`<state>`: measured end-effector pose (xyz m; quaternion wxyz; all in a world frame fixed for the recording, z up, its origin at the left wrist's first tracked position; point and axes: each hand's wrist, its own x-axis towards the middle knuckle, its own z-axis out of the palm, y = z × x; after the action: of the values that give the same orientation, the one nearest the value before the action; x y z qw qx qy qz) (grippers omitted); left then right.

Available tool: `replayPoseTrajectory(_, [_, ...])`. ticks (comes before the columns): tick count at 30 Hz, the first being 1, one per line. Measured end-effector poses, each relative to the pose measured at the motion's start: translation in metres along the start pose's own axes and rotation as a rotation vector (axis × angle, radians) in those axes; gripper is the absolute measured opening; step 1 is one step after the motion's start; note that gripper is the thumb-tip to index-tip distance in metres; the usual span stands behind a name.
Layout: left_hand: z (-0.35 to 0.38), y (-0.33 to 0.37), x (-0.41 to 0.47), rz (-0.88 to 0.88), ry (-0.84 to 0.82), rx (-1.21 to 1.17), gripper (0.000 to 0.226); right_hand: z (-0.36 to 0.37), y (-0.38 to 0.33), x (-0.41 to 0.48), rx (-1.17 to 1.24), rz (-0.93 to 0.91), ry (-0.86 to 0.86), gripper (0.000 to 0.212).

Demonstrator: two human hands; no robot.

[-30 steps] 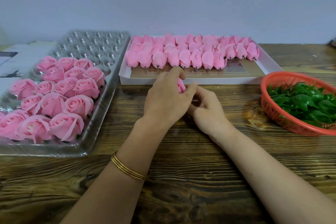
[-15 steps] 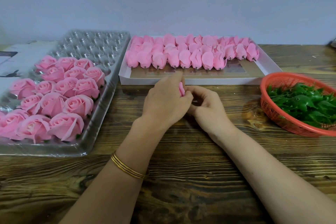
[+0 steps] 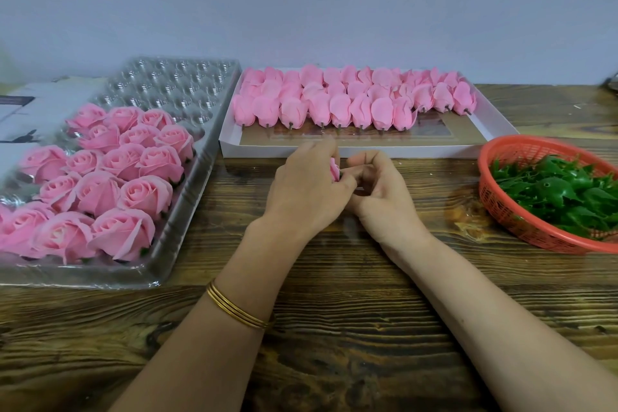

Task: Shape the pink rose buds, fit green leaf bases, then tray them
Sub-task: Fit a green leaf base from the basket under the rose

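A pink rose bud [image 3: 334, 169] is gripped in my left hand [image 3: 306, 191] over the middle of the wooden table; only a sliver of pink shows past the fingers. My right hand [image 3: 381, 192] sits just right of it, fingers curled against the bud's side. Rows of unshaped pink buds [image 3: 354, 100] lie in the white box [image 3: 337, 151] behind my hands. Finished open roses [image 3: 100, 174] fill the near part of the clear plastic tray [image 3: 187, 197] at the left. Green leaf bases [image 3: 555, 194] are heaped in the red basket [image 3: 508, 217] at the right.
The far half of the clear tray holds bare cups [image 3: 174, 84]. A grey box or paper [image 3: 40, 107] lies at the far left behind the tray. A pale wall closes the back of the table. Bare wood [image 3: 334, 328] stretches in front of my hands.
Both hands have stayed in place. My left-hand fingers have closed further over the bud, so less pink shows, and the right-hand fingers have shifted slightly against it.
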<state>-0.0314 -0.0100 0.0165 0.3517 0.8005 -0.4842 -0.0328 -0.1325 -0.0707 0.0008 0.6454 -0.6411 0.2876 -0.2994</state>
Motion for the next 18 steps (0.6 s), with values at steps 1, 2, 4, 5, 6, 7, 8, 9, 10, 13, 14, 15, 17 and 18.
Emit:
replayPoseTrajectory(1, [0.0, 0.0, 0.0, 0.0, -0.003, -0.008, 0.03, 0.0, 0.0, 0.0, 0.0, -0.003, 0.001, 0.044])
replayPoseTrajectory(2, [0.001, 0.0, 0.001, -0.001, -0.008, -0.016, 0.027, 0.0, 0.0, 0.0, -0.004, -0.007, 0.002, 0.043])
replayPoseTrajectory(4, [0.001, 0.0, 0.001, -0.006, -0.018, -0.027, 0.022, 0.001, 0.0, 0.0, -0.006, -0.013, 0.0, 0.043])
replayPoseTrajectory(5, [0.0, 0.0, 0.002, -0.011, -0.022, -0.031, 0.019, 0.001, 0.0, 0.0, -0.003, -0.008, -0.003, 0.043])
replayPoseTrajectory(6, [0.0, 0.0, 0.002, -0.016, -0.027, -0.037, 0.017, 0.001, 0.0, 0.0, -0.002, -0.002, -0.004, 0.042])
replayPoseTrajectory(7, [-0.001, 0.0, 0.002, -0.018, -0.031, -0.042, 0.016, 0.0, 0.0, 0.0, -0.005, 0.003, -0.004, 0.043])
replayPoseTrajectory(8, [-0.002, 0.0, 0.002, -0.02, -0.037, -0.047, 0.015, 0.0, 0.0, 0.0, -0.013, 0.006, -0.007, 0.043])
replayPoseTrajectory(9, [-0.003, 0.0, 0.002, -0.02, -0.045, -0.049, 0.014, 0.0, -0.001, 0.001, -0.024, 0.008, -0.013, 0.044])
replayPoseTrajectory(10, [-0.005, 0.0, 0.002, -0.021, -0.053, -0.048, 0.013, 0.0, -0.001, 0.001, -0.034, 0.007, -0.018, 0.046])
replayPoseTrajectory(13, [-0.01, 0.0, 0.003, -0.025, -0.047, -0.028, 0.011, 0.0, -0.001, 0.003, -0.011, 0.007, -0.031, 0.054])
replayPoseTrajectory(14, [-0.014, 0.0, 0.004, -0.03, -0.039, -0.019, 0.011, 0.0, -0.001, 0.004, 0.006, 0.012, -0.036, 0.056])
replayPoseTrajectory(15, [-0.017, 0.001, 0.005, -0.034, -0.033, -0.015, 0.01, -0.001, -0.001, 0.004, 0.02, 0.016, -0.041, 0.056])
replayPoseTrajectory(17, [-0.027, 0.002, 0.007, -0.032, -0.02, -0.007, 0.009, -0.002, 0.0, 0.005, 0.034, 0.024, -0.042, 0.055])
replayPoseTrajectory(18, [-0.033, 0.003, 0.007, -0.028, -0.012, -0.003, 0.009, -0.002, 0.0, 0.005, 0.034, 0.027, -0.039, 0.055])
